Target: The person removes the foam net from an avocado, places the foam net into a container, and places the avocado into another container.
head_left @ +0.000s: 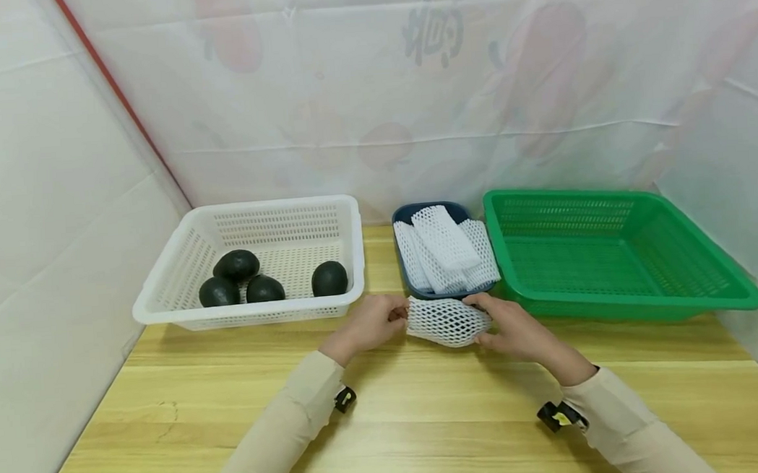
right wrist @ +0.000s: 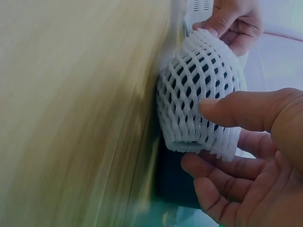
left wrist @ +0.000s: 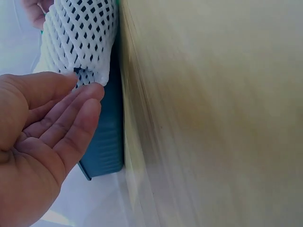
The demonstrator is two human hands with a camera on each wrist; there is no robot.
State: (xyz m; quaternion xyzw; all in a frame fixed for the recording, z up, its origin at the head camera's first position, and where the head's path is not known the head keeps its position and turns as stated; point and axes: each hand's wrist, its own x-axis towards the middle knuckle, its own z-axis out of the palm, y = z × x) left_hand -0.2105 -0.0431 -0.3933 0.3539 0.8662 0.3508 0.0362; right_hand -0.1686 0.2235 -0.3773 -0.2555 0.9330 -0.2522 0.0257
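Observation:
A white foam net sleeve lies lengthwise between my two hands, above the table just in front of the blue basket. It bulges in the middle, and something dark shows through its stretched mesh. My left hand pinches the sleeve's left end between thumb and fingertips. At the other end, my right hand holds it, with the thumb on the net and the fingers beneath. The blue basket behind holds several flat foam net sleeves.
At the left stands a white basket with several dark avocados inside. A green basket stands on the right, close beside the blue one. The wooden table reaches toward me, and a pale printed sheet hangs behind the baskets.

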